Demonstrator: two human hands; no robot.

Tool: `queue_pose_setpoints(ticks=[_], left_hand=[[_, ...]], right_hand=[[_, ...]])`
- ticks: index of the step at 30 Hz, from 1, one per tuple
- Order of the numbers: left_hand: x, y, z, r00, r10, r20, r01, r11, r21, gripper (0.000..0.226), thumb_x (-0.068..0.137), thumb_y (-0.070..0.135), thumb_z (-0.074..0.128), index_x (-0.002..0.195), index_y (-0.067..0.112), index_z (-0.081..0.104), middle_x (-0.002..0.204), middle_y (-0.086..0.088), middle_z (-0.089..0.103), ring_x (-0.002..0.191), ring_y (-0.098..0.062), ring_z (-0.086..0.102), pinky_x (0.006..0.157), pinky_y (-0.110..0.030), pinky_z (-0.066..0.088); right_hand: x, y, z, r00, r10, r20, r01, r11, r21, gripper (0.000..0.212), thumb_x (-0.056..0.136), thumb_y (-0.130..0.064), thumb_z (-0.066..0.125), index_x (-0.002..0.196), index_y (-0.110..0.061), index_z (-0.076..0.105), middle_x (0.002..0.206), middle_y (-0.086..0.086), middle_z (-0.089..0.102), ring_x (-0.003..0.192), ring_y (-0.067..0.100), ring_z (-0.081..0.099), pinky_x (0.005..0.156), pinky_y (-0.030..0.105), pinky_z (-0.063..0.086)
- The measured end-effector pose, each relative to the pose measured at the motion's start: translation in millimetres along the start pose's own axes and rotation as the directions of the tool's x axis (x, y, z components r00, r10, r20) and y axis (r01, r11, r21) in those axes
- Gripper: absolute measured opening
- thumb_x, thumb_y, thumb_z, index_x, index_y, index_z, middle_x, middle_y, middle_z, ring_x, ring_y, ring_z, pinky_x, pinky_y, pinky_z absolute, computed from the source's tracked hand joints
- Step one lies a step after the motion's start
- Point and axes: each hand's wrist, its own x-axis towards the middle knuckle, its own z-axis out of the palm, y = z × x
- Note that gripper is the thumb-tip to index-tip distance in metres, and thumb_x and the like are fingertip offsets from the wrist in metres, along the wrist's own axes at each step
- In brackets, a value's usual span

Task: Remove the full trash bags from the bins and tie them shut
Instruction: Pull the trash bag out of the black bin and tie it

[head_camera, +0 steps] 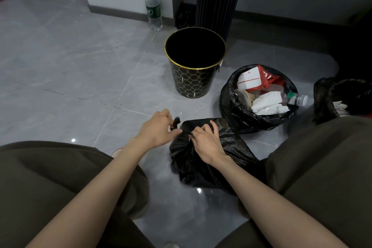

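I am watching the left grip (159,129) pinching a short twisted tail (176,122) of plastic and drawing it out to the left, away from the gathered mouth of the black trash bag (193,169). That bag is sitting on the grey tiled floor (70,66) between the person's knees, already out of its bin. The right grip (205,141) is curling over the bag's neck, grasping the bunched plastic and holding it down. I judge the knot is being tightened, so this bag's tying step is nearly done. The next move is calling for a firm pull on both ends, then letting go.

Behind the hands, the black bin with a gold rim (193,80) is standing upright and looks empty. To its right, a second black bag (237,110) is gaping open, showing cartons, tissue and a plastic bottle; I cannot tell whether a bin is inside it. At the far right edge a third black bag (326,94) is partly showing. Those two are still waiting to be tied.
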Motion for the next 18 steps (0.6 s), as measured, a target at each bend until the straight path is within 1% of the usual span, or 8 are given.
queue_pose_setpoints(ticks=[2,5,9,11,12,14,16,18], left_hand=[[0.5,10.4,-9.6,0.997,-0.076,0.018,0.076,0.904,-0.42,0.029,0.089,0.031,0.059,0.068,0.014,0.068,0.091,0.003,0.05,0.08,-0.004,0.051,0.078,-0.023,0.04],[0.4,18.1,-11.7,0.977,-0.171,0.126,0.201,0.559,-0.804,0.028,0.091,0.017,0.055,0.067,0.01,0.067,0.064,0.006,0.053,0.052,-0.009,0.042,0.059,-0.023,0.035],[2.2,12.4,3.1,0.918,-0.276,0.284,0.344,0.202,-0.917,0.025,0.094,0.027,0.053,0.106,0.014,0.07,0.098,0.01,0.067,0.09,-0.006,0.058,0.094,-0.023,0.041],[2.7,7.7,10.5,0.921,-0.339,0.194,0.299,0.293,-0.908,0.023,0.093,0.026,0.055,0.104,0.014,0.071,0.099,0.002,0.068,0.089,-0.009,0.059,0.09,-0.022,0.041],[3.0,2.5,13.2,0.937,-0.344,0.062,0.248,0.532,-0.81,0.02,0.092,0.024,0.055,0.096,0.013,0.072,0.092,-0.002,0.069,0.084,-0.012,0.059,0.082,-0.024,0.043],[1.8,-8.4,15.2,0.981,-0.144,-0.134,0.117,0.974,-0.192,0.018,0.089,0.01,0.051,0.09,0.014,0.069,0.089,-0.007,0.068,0.083,-0.025,0.06,0.071,-0.031,0.046],[0.3,-15.1,15.7,0.998,-0.021,-0.063,0.036,0.97,0.241,0.035,0.081,-0.003,0.046,0.102,0.018,0.064,0.104,-0.008,0.066,0.098,-0.031,0.06,0.071,-0.035,0.046],[0.4,-14.8,16.0,0.999,-0.033,-0.014,0.036,0.924,0.381,0.041,0.085,-0.001,0.049,0.118,0.022,0.059,0.114,-0.007,0.062,0.106,-0.03,0.059,0.077,-0.036,0.047]], right_hand=[[0.5,-0.6,-1.0,1.0,0.011,0.0,-0.011,1.0,0.027,0.038,0.102,-0.032,0.029,0.097,-0.015,0.063,0.098,-0.003,0.059,0.107,0.02,0.045,0.117,0.041,-0.001],[0.3,-4.0,0.7,1.0,-0.011,-0.009,0.012,0.999,0.053,0.036,0.102,-0.032,0.03,0.095,-0.015,0.062,0.095,-0.003,0.058,0.106,0.02,0.045,0.116,0.04,-0.003],[0.1,-4.6,4.8,0.999,-0.039,-0.011,0.04,0.998,0.053,0.036,0.102,-0.032,0.03,0.094,-0.015,0.062,0.094,-0.003,0.059,0.104,0.019,0.045,0.115,0.04,-0.002],[-0.1,-4.9,5.6,0.998,-0.054,-0.007,0.055,0.997,0.055,0.036,0.102,-0.032,0.031,0.094,-0.016,0.062,0.095,-0.004,0.059,0.103,0.018,0.045,0.116,0.041,-0.002],[-0.5,-5.1,5.8,0.998,-0.063,-0.008,0.063,0.996,0.056,0.036,0.102,-0.032,0.031,0.094,-0.015,0.063,0.095,-0.004,0.059,0.103,0.018,0.045,0.116,0.041,-0.002],[-0.9,-4.9,6.2,0.998,-0.068,-0.013,0.069,0.996,0.056,0.036,0.102,-0.031,0.032,0.096,-0.015,0.063,0.095,-0.004,0.058,0.102,0.018,0.045,0.116,0.04,-0.002],[-0.7,-3.9,6.0,0.998,-0.06,-0.016,0.06,0.997,0.052,0.035,0.101,-0.032,0.032,0.096,-0.016,0.063,0.095,-0.004,0.058,0.102,0.018,0.044,0.116,0.04,-0.002],[-0.4,-2.9,6.2,0.998,-0.053,-0.027,0.054,0.997,0.049,0.034,0.101,-0.032,0.033,0.097,-0.017,0.063,0.095,-0.004,0.058,0.102,0.018,0.045,0.116,0.039,-0.002]])
